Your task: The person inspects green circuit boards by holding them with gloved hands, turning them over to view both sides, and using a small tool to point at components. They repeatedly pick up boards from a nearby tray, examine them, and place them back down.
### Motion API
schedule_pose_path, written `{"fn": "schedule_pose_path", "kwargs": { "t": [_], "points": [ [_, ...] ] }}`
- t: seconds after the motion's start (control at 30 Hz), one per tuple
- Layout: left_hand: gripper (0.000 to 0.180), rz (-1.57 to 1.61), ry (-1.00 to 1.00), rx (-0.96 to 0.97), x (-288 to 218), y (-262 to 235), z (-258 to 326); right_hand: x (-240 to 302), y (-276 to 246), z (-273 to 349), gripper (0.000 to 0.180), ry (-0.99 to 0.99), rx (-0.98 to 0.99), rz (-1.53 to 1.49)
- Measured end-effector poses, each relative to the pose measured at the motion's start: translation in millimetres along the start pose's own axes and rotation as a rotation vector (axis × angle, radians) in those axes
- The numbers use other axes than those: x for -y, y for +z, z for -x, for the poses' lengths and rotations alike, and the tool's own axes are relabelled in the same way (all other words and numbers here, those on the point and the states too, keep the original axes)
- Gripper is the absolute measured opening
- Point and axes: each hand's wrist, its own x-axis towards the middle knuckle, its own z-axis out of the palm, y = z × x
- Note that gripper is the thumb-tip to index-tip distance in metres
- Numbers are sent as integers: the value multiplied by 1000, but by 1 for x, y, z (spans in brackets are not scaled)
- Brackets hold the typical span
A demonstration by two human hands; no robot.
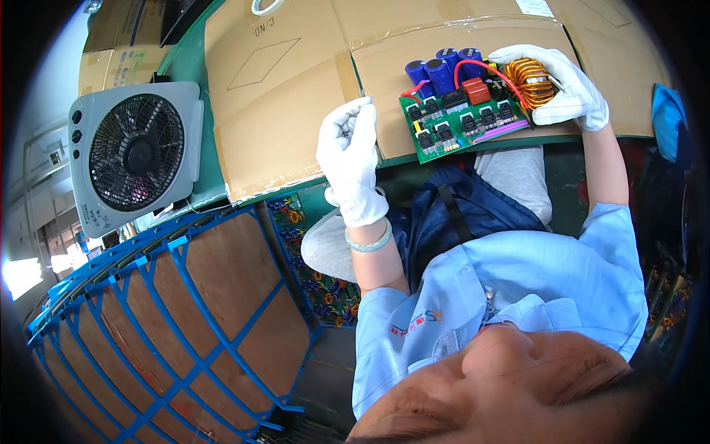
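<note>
My right hand (pixel 584 100), in a white glove, is closed around the copper-wound coil (pixel 529 83) at the right end of a green circuit board (pixel 444 148). The board carries several blue cylindrical capacitors (pixel 438 75), a red block-shaped part (pixel 475 91), black components and red wires. It is held at the near edge of the cardboard-covered table, slightly tilted. My left hand (pixel 347 155), also gloved, is raised to the left of the board and does not touch it. Its fingers are curled with the tips together; whatever is between them, if anything, is hidden.
Flattened cardboard (pixel 288 96) covers the green table. A grey box fan (pixel 139 152) stands at the left. Below it is a blue metal frame with brown panels (pixel 244 266). More circuit boards (pixel 325 296) are stacked beside my leg. A roll of tape (pixel 266 6) lies at the far edge.
</note>
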Motion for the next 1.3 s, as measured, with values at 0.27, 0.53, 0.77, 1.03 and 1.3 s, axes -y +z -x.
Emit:
{"fn": "schedule_pose_path", "kwargs": {
  "t": [0.27,0.53,0.77,1.03,1.3],
  "points": [
    [19,-61,30,66,-6,9,8,6,4,-2,84,-35,14,-110],
    [19,-115,51,118,-4,14,12,2,1,2,82,-49,38,-21],
    [19,-110,81,134,0,12,14,-1,3,7,79,-130,66,37],
    [18,-102,-27,134,4,7,23,-15,14,27,66,-265,88,152],
    [18,-96,-59,146,19,0,34,-28,34,44,57,-260,11,222]
  ]
}}
